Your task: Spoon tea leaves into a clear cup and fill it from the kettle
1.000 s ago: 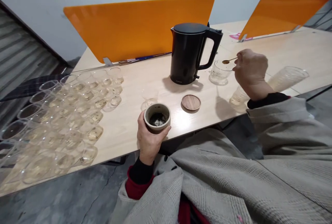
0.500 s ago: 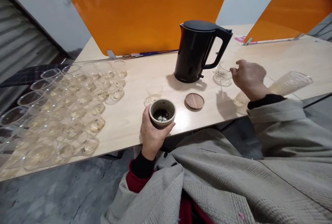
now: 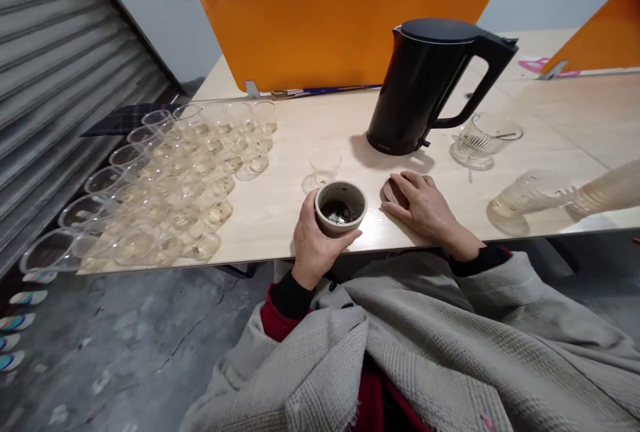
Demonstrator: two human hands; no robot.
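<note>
1. The left hand [image 3: 314,245], just below the middle of the frame, is wrapped around a small round beige ceramic cup [image 3: 341,207] with dark loose leaves in its bottom. The fingers curl round its left and near side, and the thumb lies along its lower right rim.
2. The cup stands upright at the near edge of the pale wooden table [image 3: 310,119].
3. The right hand [image 3: 425,209], right of the cup, lies palm down on the table with its fingers slightly spread. It covers most of a round brown wooden lid [image 3: 389,190], of which only the left edge shows. Whether the fingers grip the lid cannot be told.
4. A small empty clear glass cup [image 3: 323,169] stands just behind the beige cup.
5. A tall black electric kettle [image 3: 430,85] with its lid shut stands in the upper right of the frame, handle to the right.
6. To the right of the kettle is a ribbed clear glass bowl [image 3: 483,140] with a spoon resting inside it.
7. A clear glass jar [image 3: 530,193] lies on its side at the right edge of the table.
8. Rows of small clear glass cups [image 3: 170,185] fill the left part of the table.
9. An orange desk divider panel [image 3: 345,19] stands across the top of the frame.
</note>
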